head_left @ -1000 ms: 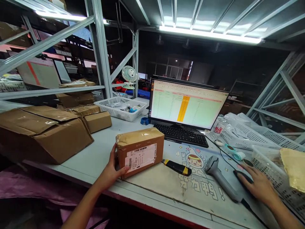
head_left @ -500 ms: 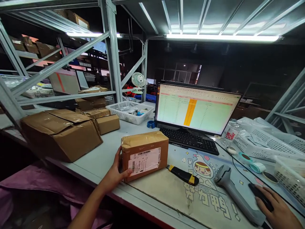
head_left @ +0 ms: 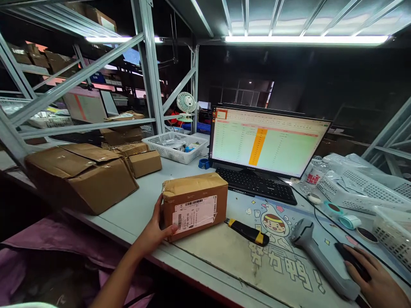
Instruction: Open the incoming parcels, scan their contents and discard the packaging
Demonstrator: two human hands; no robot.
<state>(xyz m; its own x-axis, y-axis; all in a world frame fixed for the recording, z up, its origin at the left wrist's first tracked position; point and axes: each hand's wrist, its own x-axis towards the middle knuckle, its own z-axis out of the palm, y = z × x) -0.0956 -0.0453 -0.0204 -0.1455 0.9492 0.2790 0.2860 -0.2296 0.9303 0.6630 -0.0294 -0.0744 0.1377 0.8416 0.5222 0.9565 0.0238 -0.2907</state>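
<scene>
My left hand [head_left: 156, 233] grips the left end of a brown cardboard box [head_left: 221, 209] standing on the desk, thumb on its front and fingers behind. A white shipping label [head_left: 197, 214] with barcodes covers much of the box's front. My right hand [head_left: 375, 273] rests over a black computer mouse [head_left: 352, 260] at the right, fingers curved around it. Between the hands lie a black and yellow utility knife [head_left: 247, 232] and a grey barcode scanner [head_left: 316, 256]. The monitor [head_left: 266, 141] shows a spreadsheet with an orange column.
Behind the box is a black keyboard [head_left: 257, 186]. Larger cartons [head_left: 102, 188] stand at the left, near a white basket [head_left: 175, 152] of small items. Tape rolls [head_left: 349, 221], a plastic bottle [head_left: 313, 175] and white baskets [head_left: 340, 190] line the right. A metal shelf post [head_left: 149, 68] rises behind.
On the monitor, a small box with a red frame now shows at the top left. The view has shifted slightly; both hands keep their places on the box and the mouse.
</scene>
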